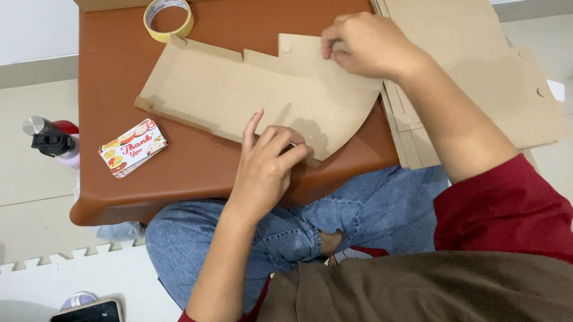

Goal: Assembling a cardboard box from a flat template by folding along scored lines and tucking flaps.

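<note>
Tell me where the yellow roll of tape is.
In the head view, the yellow roll of tape lies at the far left of the brown low table, just beyond the flat cardboard box blank.

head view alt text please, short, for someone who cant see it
Seen from above, a seated person's left hand and right hand press on a flat cardboard box blank on a brown table. A stack of blanks lies to the right, a tape roll and small card to the left.
</note>
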